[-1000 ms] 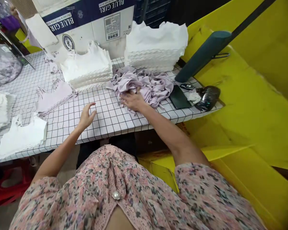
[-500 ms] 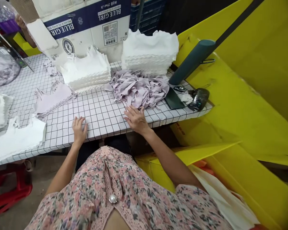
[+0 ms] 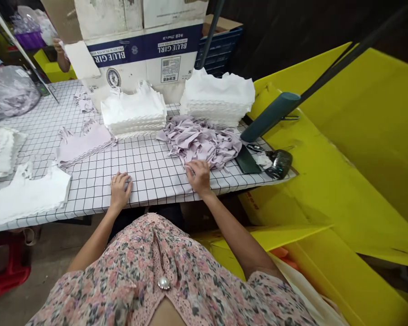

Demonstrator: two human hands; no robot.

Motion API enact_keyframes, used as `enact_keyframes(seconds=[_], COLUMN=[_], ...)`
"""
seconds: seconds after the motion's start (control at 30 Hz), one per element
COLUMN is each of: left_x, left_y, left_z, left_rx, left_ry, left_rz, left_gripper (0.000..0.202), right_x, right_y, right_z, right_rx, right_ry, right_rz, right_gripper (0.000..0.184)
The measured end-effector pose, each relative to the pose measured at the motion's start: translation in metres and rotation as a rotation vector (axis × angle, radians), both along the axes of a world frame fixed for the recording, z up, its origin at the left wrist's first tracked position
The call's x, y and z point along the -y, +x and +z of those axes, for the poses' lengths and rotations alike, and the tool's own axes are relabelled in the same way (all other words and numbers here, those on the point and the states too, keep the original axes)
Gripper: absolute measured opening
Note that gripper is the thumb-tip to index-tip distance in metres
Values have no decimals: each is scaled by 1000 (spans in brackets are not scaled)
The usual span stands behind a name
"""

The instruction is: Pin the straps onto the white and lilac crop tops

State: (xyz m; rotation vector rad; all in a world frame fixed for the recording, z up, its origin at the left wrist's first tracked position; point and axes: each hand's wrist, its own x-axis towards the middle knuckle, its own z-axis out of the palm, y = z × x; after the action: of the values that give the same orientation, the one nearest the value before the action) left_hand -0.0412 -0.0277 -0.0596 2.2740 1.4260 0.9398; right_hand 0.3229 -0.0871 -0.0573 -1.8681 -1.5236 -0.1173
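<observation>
Here's the lilac fabric heap point(image 3: 200, 142) on the table point(image 3: 149, 176), looking light and limp, best pinched by a loose edge, with the right hand point(image 3: 199, 176) loosely open at its near side and the left hand point(image 3: 119, 191) lying open and flat on the table.

The right hand point(image 3: 199, 177) has been drawn back from the middle of the lilac fabric heap point(image 3: 200, 142) to its near edge, fingertips touching. The heap has been gathered tighter. The left hand point(image 3: 120, 191) has been lowered flat onto the grid-patterned table cover point(image 3: 149, 181). The view has been tilted up, exposing more of the printed carton point(image 3: 139, 54).
</observation>
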Motion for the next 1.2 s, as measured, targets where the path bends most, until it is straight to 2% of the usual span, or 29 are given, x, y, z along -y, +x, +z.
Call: enact_keyframes(seconds=[0.13, 0.23, 0.37, 0.47, 0.53, 0.63, 0.73, 0.8, 0.87, 0.93, 1.0, 1.07, 1.1, 1.13, 1.2], left_x=[2, 6, 10, 12, 12, 12, 12, 14, 16, 17, 16, 13, 10, 7, -1], left_y=[3, 4, 4, 4, 5, 7, 8, 8, 11, 16, 24, 35, 40, 45, 54], left_z=[1, 0, 0, 1, 3, 6, 9, 14, 27, 49, 78, 105, 115, 123, 127], left_rx=[-28, -41, -37, -15, 5, 46, 107, 163, 227, 288, 363, 489, 523, 558, 632], left_ry=[-5, -13, -34, -51, -66, -90, -113, -129, -146, -154, -152, -161, -188, -239, -415], left_rz=[5, 26, 48, 48, 37, 21, 24, 30, 32, 14, -70, -262, -348, -412, -394], left_gripper=[22, 21, 19, 19, 19, 18, 16, 16, 19, 30, 58, 101, 111, 111, 81], right_x=[-63, -97, -110, -115, -119, -119, -108, -94, -79, -66, -58, -57, -60, -65, -81], right_y=[10, 8, 8, 22, 33, 42, 33, 20, 2, -17, -37, -53, -60, -65, -68], right_z=[28, 44, 68, 100, 126, 167, 202, 220, 232, 239, 240, 237, 233, 229, 216], right_rx=[-115, -206, -330, -450, -578, -780, -871, -945, -1010, -1021, -1000, -982, -976, -968, -932], right_ry=[-3, 0, 91, 193, 254, 308, 300, 251, 145, 4, -130, -225, -257, -282, -340], right_rz=[-203, -252, -191, -144, -72, 128, 334, 527, 705, 801, 854, 908, 931, 945, 936], right_gripper=[31, 20, 21, 27, 30, 37, 39, 40, 43, 47, 50, 51, 51, 51, 48])
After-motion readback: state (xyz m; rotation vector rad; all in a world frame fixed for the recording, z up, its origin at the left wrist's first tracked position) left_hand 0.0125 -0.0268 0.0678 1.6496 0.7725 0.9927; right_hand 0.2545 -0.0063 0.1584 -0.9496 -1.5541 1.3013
